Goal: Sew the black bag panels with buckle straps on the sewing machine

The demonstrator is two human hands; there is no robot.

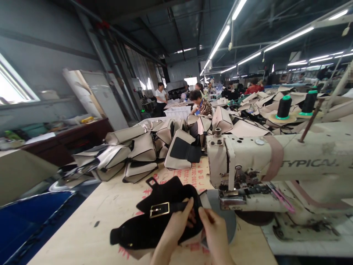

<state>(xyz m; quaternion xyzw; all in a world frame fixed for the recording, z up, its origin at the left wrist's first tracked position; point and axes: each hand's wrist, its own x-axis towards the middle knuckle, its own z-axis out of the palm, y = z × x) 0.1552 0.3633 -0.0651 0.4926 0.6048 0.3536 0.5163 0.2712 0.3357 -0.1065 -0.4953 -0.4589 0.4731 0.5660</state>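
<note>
A black-lined beige handbag (149, 228) lies on the wooden table in front of me, its dark inside showing. A black strap with a gold-coloured buckle (159, 210) crosses it. My left hand (179, 222) is closed on the strap and the bag near its right end, some fingers reaching into the opening. Beside it, my right hand (213, 222) pinches the rim of that same end between thumb and fingers. What lies under the fingertips is hidden. Just to the right stands a sewing machine (248, 158), its needle area apart from the bag.
Beige bags (142, 147) are piled at the table's (91, 213) back edge. Pink-handled snips (282, 198) rest on the machine. Black thread spools (284, 107) stand behind it. A blue-lined bin (27, 224) is at the left. Another person (205, 106) sits beyond the pile.
</note>
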